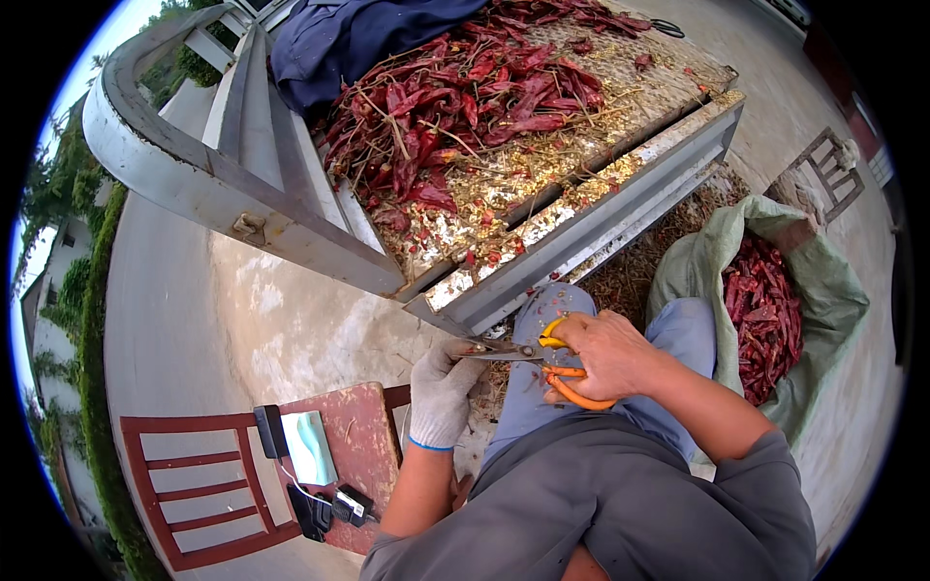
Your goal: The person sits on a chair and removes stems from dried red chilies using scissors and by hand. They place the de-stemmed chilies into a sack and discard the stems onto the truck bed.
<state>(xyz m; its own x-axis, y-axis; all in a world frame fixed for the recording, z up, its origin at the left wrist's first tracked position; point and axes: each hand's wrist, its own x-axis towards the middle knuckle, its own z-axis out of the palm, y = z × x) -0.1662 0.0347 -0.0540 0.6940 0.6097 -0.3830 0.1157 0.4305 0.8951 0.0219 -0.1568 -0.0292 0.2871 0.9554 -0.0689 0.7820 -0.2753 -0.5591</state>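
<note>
Over my lap, my bare right hand (603, 356) grips a pair of scissors (512, 351) by their yellow and orange handles, with the blades parted a little and pointing left. My left hand (442, 392), in a whitish knit glove with a blue cuff edge, has its thumb and fingers bent at the blade tips; whether it pinches anything there is hidden. Ahead of me, a heap of dried red chili peppers (465, 102) with stems lies on a metal truck bed (538, 250) strewn with yellow seeds. More red chilies (763, 319) fill an open green woven sack (828, 305) at my right.
A curved metal rail (240, 210) borders the bed's left side, beside dark blue cloth (356, 43). A worn red wooden chair (356, 436) at my left holds a tissue pack (309, 447) and black devices with a cable. Stems and debris litter the ground under the bed.
</note>
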